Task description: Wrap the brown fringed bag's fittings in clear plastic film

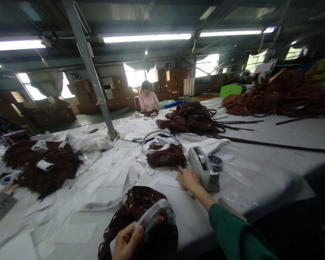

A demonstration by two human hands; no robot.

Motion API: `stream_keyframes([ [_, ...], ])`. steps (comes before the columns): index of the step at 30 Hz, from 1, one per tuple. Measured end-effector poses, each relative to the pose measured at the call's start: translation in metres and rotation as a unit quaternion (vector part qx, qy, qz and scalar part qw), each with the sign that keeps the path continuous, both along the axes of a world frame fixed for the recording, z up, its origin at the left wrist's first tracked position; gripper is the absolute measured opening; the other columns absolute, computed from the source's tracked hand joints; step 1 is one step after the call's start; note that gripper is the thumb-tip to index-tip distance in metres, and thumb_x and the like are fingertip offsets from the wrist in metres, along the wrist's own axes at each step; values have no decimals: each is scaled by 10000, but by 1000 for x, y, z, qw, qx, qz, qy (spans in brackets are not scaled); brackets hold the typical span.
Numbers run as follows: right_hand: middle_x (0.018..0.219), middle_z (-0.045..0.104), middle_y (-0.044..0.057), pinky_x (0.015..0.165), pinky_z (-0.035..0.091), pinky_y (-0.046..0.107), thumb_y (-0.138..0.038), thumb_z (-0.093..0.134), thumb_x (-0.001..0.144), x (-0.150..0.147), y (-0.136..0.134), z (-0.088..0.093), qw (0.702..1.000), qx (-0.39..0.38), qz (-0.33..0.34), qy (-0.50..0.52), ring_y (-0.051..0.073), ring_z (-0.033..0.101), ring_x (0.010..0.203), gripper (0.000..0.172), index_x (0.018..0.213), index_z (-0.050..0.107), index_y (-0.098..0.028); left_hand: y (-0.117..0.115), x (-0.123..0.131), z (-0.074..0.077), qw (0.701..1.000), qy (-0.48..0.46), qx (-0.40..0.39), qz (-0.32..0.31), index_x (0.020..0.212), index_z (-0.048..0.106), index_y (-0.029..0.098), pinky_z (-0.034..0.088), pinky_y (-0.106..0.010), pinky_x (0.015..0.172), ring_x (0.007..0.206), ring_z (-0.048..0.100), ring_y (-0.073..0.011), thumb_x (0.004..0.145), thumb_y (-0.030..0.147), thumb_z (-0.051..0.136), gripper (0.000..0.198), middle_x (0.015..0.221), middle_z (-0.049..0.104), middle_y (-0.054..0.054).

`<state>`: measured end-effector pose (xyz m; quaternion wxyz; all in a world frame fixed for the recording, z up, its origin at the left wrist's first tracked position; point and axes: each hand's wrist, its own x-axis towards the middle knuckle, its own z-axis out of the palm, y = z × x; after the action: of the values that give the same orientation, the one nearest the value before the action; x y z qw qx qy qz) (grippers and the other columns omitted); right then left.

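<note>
My left hand (127,240) is closed around a handle (154,213) wrapped in pale, translucent material. This handle arches over a dark brown bag (141,195) with its top facing up, at the near table edge. Farther forward, my right hand (191,180) reaches to a piece of brown cardboard (180,178), fingers bent together; what they pinch is too small to make out. Close against its right side stands a grey tape dispenser (203,168). Just beyond the fingers lies a fringed brown bag (166,157) with a wrapped handle loop.
White paper scraps (70,202) and plastic cover the table's left. Fringed brown bags (46,166) lie there; another brown heap (189,117) and a larger reddish-brown pile (281,94) are farther back. A metal post (92,72) rises from the table. A person (148,99) works opposite.
</note>
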<state>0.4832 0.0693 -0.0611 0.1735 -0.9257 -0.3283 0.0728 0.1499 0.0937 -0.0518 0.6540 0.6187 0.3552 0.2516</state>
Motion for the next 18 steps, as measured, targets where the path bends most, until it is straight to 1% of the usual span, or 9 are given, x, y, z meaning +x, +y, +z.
stream_keyframes([
  [3, 861, 671, 36, 768, 512, 334, -363, 531, 934, 0, -15, 5, 1000, -14, 24, -13, 153, 635, 809, 269, 853, 638, -129, 0, 0, -2, 1000, -11, -19, 6, 627, 634, 148, 284, -241, 524, 574, 386, -143, 661, 719, 632, 572, 584, 463, -7],
  [7, 843, 685, 54, 702, 467, 294, -366, 442, 960, -8, -31, 11, 997, -11, 59, -41, 178, 644, 808, 332, 825, 650, -145, -2, 2, -2, 999, -26, -40, 8, 703, 675, 143, 261, -231, 512, 569, 377, -131, 678, 700, 637, 559, 582, 470, -3],
  [8, 861, 688, 78, 696, 454, 299, -341, 441, 957, -11, -33, 13, 997, -12, 59, -54, 199, 646, 826, 314, 848, 657, -141, -2, 2, -2, 999, -28, -39, 6, 724, 683, 142, 256, -230, 509, 567, 378, -129, 684, 699, 633, 561, 585, 474, -3],
  [10, 993, 675, 144, 759, 434, 335, -251, 454, 937, -18, -32, 17, 994, -11, 63, -92, 256, 626, 944, 241, 1003, 644, -119, -1, 3, -3, 999, -31, -32, 2, 707, 678, 138, 260, -231, 507, 565, 382, -128, 688, 703, 627, 568, 592, 482, -7],
  [11, 1078, 650, 170, 812, 418, 357, -204, 457, 924, -22, -29, 19, 991, -6, 74, -114, 277, 596, 1022, 257, 1112, 606, -113, 0, 3, -4, 999, -30, -27, 1, 686, 670, 138, 265, -232, 507, 564, 383, -128, 685, 708, 625, 572, 593, 483, -9],
  [12, 1146, 622, 180, 860, 399, 372, -169, 457, 914, -27, -24, 20, 986, -2, 97, -134, 286, 562, 1085, 310, 1204, 554, -117, 1, 3, -5, 999, -25, -23, 1, 665, 662, 139, 271, -234, 506, 558, 380, -128, 680, 714, 623, 576, 585, 477, -7],
  [14, 1193, 605, 154, 906, 378, 361, -126, 457, 900, -39, -7, 19, 972, 4, 173, -158, 258, 541, 1116, 382, 1279, 493, -157, 3, 2, -8, 1000, -16, -16, 0, 639, 652, 141, 289, -234, 511, 553, 378, -129, 678, 718, 619, 579, 566, 458, -1],
  [16, 1133, 639, 112, 886, 394, 321, -83, 470, 875, -51, 15, 13, 951, 0, 264, -163, 213, 571, 1055, 366, 1220, 536, -185, 6, 0, -11, 1000, -12, -9, -3, 654, 662, 141, 315, -232, 532, 570, 393, -137, 691, 701, 618, 563, 564, 456, -1],
  [18, 1089, 657, 94, 894, 399, 313, -36, 465, 853, -60, 38, 4, 928, -1, 333, -165, 197, 573, 1053, 332, 1125, 584, -183, 8, -1, -13, 1000, -11, -6, -2, 673, 670, 138, 333, -229, 553, 602, 417, -147, 705, 677, 622, 542, 583, 476, -9],
])
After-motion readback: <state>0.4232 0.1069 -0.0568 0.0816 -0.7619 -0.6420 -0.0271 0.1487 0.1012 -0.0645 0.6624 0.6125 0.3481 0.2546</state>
